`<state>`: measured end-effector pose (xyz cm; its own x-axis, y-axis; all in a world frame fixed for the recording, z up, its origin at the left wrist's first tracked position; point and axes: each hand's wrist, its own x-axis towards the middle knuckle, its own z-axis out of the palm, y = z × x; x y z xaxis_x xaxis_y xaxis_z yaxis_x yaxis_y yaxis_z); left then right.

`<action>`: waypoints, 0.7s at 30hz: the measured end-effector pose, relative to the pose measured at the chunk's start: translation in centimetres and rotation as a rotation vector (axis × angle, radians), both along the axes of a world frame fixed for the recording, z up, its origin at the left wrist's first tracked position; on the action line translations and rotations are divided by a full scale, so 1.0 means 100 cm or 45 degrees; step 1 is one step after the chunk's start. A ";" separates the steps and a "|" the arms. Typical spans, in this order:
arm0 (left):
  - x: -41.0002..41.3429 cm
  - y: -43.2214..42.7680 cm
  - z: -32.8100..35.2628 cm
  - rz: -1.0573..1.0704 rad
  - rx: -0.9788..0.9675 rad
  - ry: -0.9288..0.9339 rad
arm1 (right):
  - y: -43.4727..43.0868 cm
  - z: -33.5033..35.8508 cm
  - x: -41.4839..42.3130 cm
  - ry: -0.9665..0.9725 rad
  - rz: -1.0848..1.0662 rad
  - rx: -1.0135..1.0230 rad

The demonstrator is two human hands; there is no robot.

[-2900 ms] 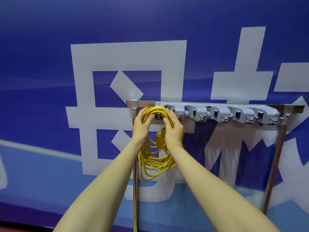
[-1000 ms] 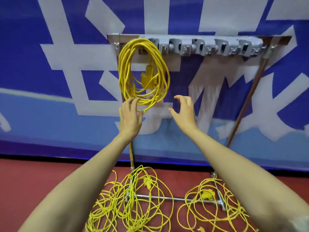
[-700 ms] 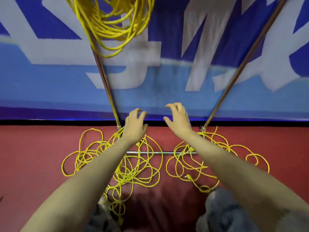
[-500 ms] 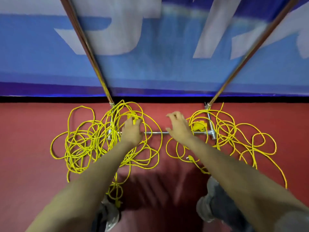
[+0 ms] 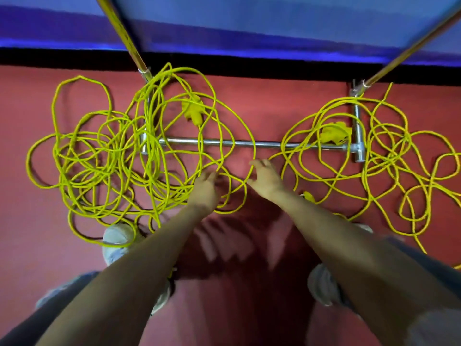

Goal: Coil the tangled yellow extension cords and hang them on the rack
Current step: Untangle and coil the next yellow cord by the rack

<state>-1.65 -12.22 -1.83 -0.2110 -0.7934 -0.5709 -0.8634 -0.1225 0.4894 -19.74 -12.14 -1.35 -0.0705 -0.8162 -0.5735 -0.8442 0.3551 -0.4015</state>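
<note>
Left hand [image 5: 205, 187] and right hand [image 5: 265, 179] reach among tangled yellow cords [image 5: 99, 156], apparently gripping nothing.

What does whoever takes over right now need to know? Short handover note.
Left hand: open, fingertips at the loops of the left cord pile, gripping nothing.
Right hand: open, between the two piles, holding nothing.
Left cord pile and right cord pile lie tangled on the floor, draped over the rack base bar.
Done: one coil was hanging on the rack a second ago; the hooks are out of view now.
Left: coil both piles and hang them.
</note>
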 end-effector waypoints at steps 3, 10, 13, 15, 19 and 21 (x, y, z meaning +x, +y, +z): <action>-0.027 0.002 -0.014 -0.043 0.062 0.070 | 0.009 -0.015 -0.027 0.165 -0.091 -0.070; -0.105 0.028 -0.034 -0.185 -0.239 -0.240 | 0.053 -0.029 -0.108 0.509 -0.518 0.037; -0.143 0.043 -0.044 -0.397 -0.180 -0.124 | 0.078 -0.042 -0.130 0.196 -0.585 0.253; -0.163 0.050 -0.052 -0.558 -0.026 -0.071 | 0.093 -0.051 -0.137 0.194 -0.493 0.214; -0.175 0.051 -0.065 -0.623 -0.075 -0.250 | 0.106 -0.059 -0.146 0.290 -0.419 0.094; -0.173 0.045 -0.068 -0.625 -0.078 -0.281 | 0.106 -0.060 -0.148 0.234 -0.413 0.119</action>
<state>-18.96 -7.71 -8.59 -0.4457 -0.6649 -0.5995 -0.8950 0.3445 0.2833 -34.58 -1.56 -7.33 -0.4252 -0.6792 -0.5983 -0.7368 0.6437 -0.2071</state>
